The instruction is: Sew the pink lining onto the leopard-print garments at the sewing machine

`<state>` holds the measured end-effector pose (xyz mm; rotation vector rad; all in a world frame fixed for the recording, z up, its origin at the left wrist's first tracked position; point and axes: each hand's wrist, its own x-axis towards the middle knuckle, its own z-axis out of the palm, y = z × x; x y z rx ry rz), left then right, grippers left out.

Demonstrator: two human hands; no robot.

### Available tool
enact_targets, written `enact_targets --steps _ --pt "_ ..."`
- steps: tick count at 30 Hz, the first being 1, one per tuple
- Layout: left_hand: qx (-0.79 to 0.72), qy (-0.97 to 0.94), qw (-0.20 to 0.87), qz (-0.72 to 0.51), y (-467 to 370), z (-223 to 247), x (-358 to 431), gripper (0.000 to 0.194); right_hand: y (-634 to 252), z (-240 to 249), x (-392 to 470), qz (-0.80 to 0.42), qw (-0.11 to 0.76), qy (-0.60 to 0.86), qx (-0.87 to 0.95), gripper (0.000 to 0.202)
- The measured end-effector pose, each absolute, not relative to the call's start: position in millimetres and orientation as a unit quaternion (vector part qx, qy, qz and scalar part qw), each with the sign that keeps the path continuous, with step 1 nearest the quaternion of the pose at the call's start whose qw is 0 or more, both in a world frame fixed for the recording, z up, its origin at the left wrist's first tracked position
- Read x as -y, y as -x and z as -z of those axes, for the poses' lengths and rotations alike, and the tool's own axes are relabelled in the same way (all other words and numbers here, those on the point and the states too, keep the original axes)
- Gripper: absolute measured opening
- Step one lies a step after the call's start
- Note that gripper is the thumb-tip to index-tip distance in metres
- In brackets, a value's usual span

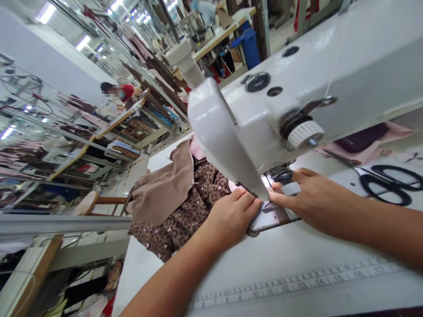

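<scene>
A white sewing machine [228,123] stands tilted across the view, its needle area partly hidden by its own head. My left hand [233,213] lies at the left of the needle plate [264,222], fingers bent together on the edge of a leopard-print garment [205,189] with plain brown [165,189] and pink [197,149] parts. From the right, my right hand [309,196] reaches in beside the presser foot, fingers closed with their tips by the needle; what they pinch is hidden. A grey ridged knob [291,189] shows in front of its fingers.
Black-handled scissors [393,182] lie on the right of the white table [284,251]. A printed ruler scale [287,286] runs along the near side. A dark purple item [363,137] rests on pink cloth behind the machine. Co-workers sit at other tables farther off.
</scene>
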<state>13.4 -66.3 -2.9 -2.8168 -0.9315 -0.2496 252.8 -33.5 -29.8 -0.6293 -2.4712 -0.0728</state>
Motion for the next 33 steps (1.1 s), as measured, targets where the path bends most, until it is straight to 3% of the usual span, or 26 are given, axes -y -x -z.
enact_targets --steps 11,16,22,33 --pt "0.294 0.949 0.069 0.093 2.3 11.4 53.9 0.028 -251.8 29.3 31.1 -0.004 0.197 0.257 0.946 0.046" --pt "0.285 0.947 0.077 0.123 0.4 22.7 51.3 0.032 -251.8 30.9 30.4 -0.018 0.224 0.254 0.941 0.046" --pt "0.38 0.916 0.033 0.126 -21.7 10.2 73.2 0.026 -253.7 33.4 30.7 0.0 0.248 0.249 0.936 0.046" --pt "0.303 0.942 0.025 0.143 -13.6 1.3 67.1 0.03 -255.9 34.3 34.1 -0.019 0.264 0.235 0.935 0.048"
